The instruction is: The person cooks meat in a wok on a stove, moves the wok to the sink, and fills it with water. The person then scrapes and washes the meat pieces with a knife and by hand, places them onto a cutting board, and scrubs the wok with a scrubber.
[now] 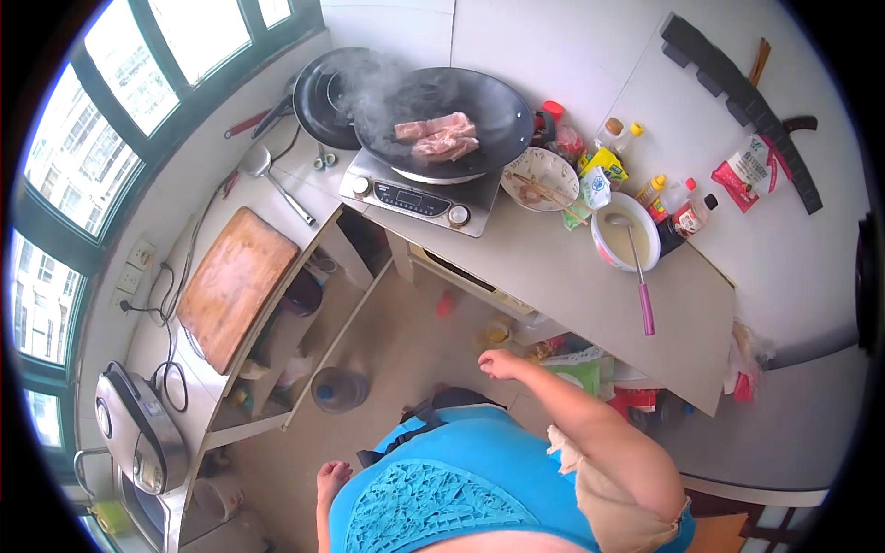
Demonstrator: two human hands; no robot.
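My right hand (499, 364) hangs in front of the counter with its fingers curled; whether anything is in them is too small to tell. Low beside my body, my left hand (333, 479) is loosely curled too, and what it holds, if anything, cannot be made out. Neither hand touches the cookware. Raw-looking pinkish meat (442, 138) lies in a dark wok (502, 115), with steam rising at the wok's left. Under the wok is an induction cooker (410, 200). A bowl with chopsticks (544, 175) stands to its right, then a white bowl (608, 241) with a purple-handled ladle (646, 309).
On the left counter are a wooden cutting board (235, 286), a metal spatula (286, 189) and a rice cooker (138, 429). A second pan (318, 106) sits behind the wok. Bottles (682, 207) line the wall. A water jug (339, 389) stands on the floor.
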